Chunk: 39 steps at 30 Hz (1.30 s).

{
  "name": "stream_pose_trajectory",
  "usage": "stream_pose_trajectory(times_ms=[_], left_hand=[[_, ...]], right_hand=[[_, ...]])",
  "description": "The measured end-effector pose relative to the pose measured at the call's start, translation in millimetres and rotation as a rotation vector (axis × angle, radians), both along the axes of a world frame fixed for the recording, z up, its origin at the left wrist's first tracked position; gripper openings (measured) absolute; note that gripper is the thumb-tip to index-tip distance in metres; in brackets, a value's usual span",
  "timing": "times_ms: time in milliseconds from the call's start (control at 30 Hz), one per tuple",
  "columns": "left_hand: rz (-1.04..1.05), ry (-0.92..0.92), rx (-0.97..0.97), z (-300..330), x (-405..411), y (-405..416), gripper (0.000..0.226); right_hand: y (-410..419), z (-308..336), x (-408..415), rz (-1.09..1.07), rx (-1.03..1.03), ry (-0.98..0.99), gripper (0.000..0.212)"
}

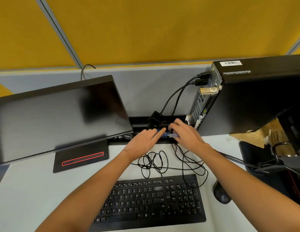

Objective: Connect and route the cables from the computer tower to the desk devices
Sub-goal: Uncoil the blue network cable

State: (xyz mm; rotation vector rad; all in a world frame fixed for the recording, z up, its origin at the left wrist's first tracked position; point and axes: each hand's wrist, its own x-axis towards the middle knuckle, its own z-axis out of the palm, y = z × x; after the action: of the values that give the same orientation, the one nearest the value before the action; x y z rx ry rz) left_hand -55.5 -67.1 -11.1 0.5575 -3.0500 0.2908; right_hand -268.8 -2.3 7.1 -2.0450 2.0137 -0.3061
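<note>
Fingers of both hands meet over the black cable slot at the back edge of the pale desk. The right hand curls its fingers around a thin blue cable with a clear plug, gripping it. The left hand reaches in with fingers fairly straight, its tips touching the same blue cable; whether it pinches or only steadies it I cannot tell.

Just behind the hands sits a small black adapter box, with two black cables rising from there to the rear ports of the black computer tower on the right. In front of the hands, thin black cords lie in a loose tangle above the black keyboard. A black flat monitor stands to the left, a dark mouse to the right.

The risk, as I judge it, is snagging: pulling the blue cable could drag the tangle with it, or tug the adapter box and strain the plugs seated in the tower. The crowded slot also hides the plug, so it might go in skewed.
</note>
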Motion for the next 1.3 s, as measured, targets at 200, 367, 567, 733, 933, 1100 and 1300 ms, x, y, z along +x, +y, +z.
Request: stream_pose_trajectory(times_ms=[200,367,567,733,933,1100,1300], left_hand=[[0.140,-0.191,-0.063,-16,43,-8,0.076],[0.209,-0.239,0.017,-26,58,-17,0.078],[0.601,0.073,0.391,-28,32,-8,0.063],[0.633,0.677,0.635,-15,-9,35,0.044],[0.526,0.809,0.512,10,-40,39,0.041],[0.531,0.594,0.505,-15,-11,30,0.031],[0.740,0.407,0.549,-32,26,22,0.032]], right_hand=[[-3,14,-34,0.088,0.163,0.177,0.019],[5,16,-50,-0.037,0.105,-0.051,0.029],[6,26,-28,-0.419,0.220,-0.813,0.019],[-15,34,-20,-0.569,-0.039,-1.581,0.018],[-12,29,-7,-0.605,-0.193,-1.495,0.031],[-10,27,-9,-0.651,-0.177,-1.567,0.031],[-12,34,-9,-0.602,-0.215,-1.802,0.024]])
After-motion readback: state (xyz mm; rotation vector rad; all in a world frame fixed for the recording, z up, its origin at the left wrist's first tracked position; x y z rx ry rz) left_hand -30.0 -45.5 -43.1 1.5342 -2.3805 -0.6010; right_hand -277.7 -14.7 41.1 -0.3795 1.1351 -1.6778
